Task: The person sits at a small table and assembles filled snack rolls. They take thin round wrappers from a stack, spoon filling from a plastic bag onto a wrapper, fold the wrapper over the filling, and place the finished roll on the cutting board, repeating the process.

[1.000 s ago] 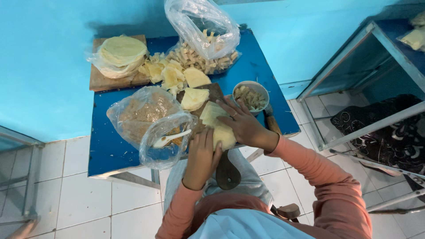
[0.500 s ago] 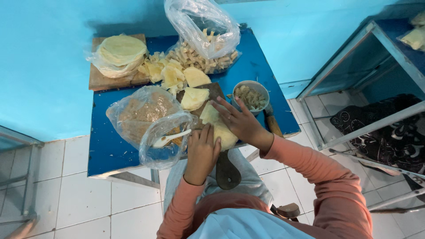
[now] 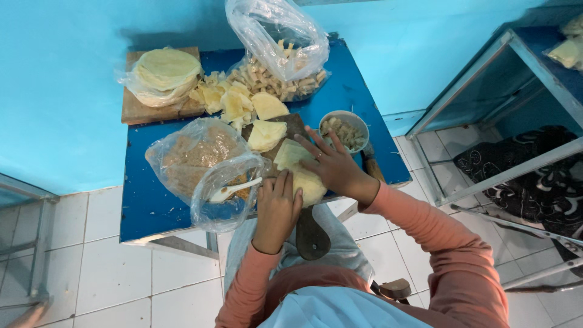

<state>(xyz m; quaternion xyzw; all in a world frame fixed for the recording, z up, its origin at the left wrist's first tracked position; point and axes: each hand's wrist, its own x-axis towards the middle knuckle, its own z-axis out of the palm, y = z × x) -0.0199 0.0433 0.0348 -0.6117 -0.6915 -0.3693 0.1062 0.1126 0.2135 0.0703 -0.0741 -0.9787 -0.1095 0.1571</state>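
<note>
One blue worktop (image 3: 152,200) across the middle of the frame, set against a turquoise wall, white floor tiles below. Upper centre: large clear bag (image 3: 276,36) of pale cut strips, mouth open. Upper left: wooden board (image 3: 136,112) carrying a bagged stack of round flat wrappers (image 3: 165,71). Left of centre: crumpled bag of brown crumbs (image 3: 194,155), and just below it a smaller clear bag (image 3: 221,194) holding a white spoon (image 3: 234,189). Centre: dark wooden cutting board (image 3: 294,124), handle hanging off the near edge over the lap. Scattered pale yellow folded pieces (image 3: 228,103) between bag and board. Right of centre: small round bowl (image 3: 344,129) with chopped filling. On the cutting board, at frame centre: pale yellow dough sheet (image 3: 300,173), pinned under both hands. Left hand (image 3: 278,209) flat on its lower left edge, fingers together and pressed down. Right hand (image 3: 334,167) over its upper right, fingers spread apart, tips resting on the sheet.
</note>
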